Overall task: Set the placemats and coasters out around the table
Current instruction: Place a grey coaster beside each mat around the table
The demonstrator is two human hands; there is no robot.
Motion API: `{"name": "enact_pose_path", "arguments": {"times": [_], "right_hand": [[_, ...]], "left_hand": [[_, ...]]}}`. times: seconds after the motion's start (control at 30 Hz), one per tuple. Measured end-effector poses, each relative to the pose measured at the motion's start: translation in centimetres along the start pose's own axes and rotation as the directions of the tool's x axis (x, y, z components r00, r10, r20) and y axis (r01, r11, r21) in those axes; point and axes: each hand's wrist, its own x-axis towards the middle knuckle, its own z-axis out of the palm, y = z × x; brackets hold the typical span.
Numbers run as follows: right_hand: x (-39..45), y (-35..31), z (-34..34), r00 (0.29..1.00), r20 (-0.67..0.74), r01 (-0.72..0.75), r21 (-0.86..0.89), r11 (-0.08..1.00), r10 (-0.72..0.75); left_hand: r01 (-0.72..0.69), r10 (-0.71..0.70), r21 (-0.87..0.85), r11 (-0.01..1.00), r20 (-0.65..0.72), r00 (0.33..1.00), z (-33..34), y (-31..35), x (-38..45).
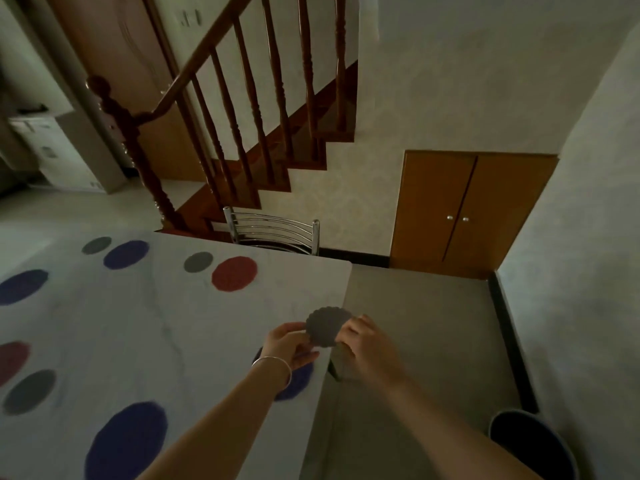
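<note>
A small grey scalloped coaster [326,326] is held just above the right edge of the white table [166,327]. My left hand [289,344] pinches its left side and my right hand [369,344] grips its right side. Under my left wrist lies a blue placemat [298,379], partly hidden. Round mats lie around the table: a red placemat [234,273] with a grey coaster [198,261] at the far edge, a blue placemat [126,253] with a grey coaster [96,245] further left, and a large blue placemat [126,441] near me.
More mats sit along the left: a blue one [22,286], a red one [12,358], a grey one [29,391]. A metal chair [273,233] stands at the far side. A dark bin [530,441] stands on the floor at right. A wooden staircase [242,133] and cupboard [464,209] are behind.
</note>
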Motion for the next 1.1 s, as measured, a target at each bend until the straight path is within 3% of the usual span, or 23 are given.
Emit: {"name": "enact_pose_path", "arguments": {"times": [0.37, 0.63, 1.1], "right_hand": [[8.2, 3.0, 7.0, 0.999, -0.025, -0.034, -0.01, 0.999, 0.033], [14.0, 5.8, 15.0, 0.99, -0.004, -0.143, -0.028, 0.989, 0.143], [15.4, 5.7, 18.2, 0.966, 0.027, -0.256, -0.017, 0.967, 0.256]], "left_hand": [[0.011, -0.016, 0.094, 0.996, 0.052, 0.999, -1.1, 2.4, 11.9], [0.008, -0.016, 0.184, 0.983, 0.044, 0.999, -2.8, 3.0, 22.4], [-0.071, 0.055, 0.373, 0.925, 0.054, 0.997, -4.1, 2.0, 26.5]]}}
